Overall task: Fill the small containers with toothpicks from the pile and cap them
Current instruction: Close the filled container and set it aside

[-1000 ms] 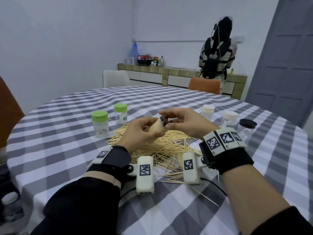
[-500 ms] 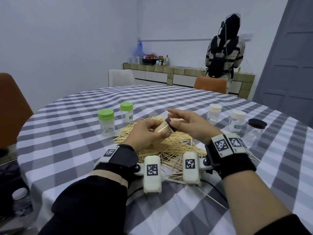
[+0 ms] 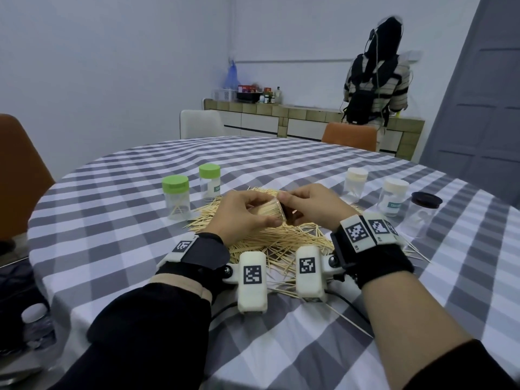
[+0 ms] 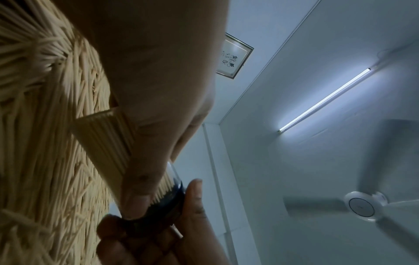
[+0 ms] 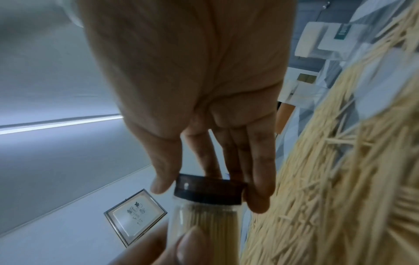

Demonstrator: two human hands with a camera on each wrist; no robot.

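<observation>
Now capping: your left hand (image 3: 244, 213) grips full container (image 5: 204, 220), right hand (image 3: 308, 208) pinches dark cap (image 5: 209, 188) — next, twist till tight.

Both forearms are reaching forward over the table (image 3: 118, 192), wrists close together. The left hand (image 3: 242, 213) is curling its fingers in a grip around the container (image 3: 267, 211), held sideways. The right hand (image 3: 306, 205) is pinching the dark cap (image 5: 209, 188) between thumb and fingertips.
</observation>
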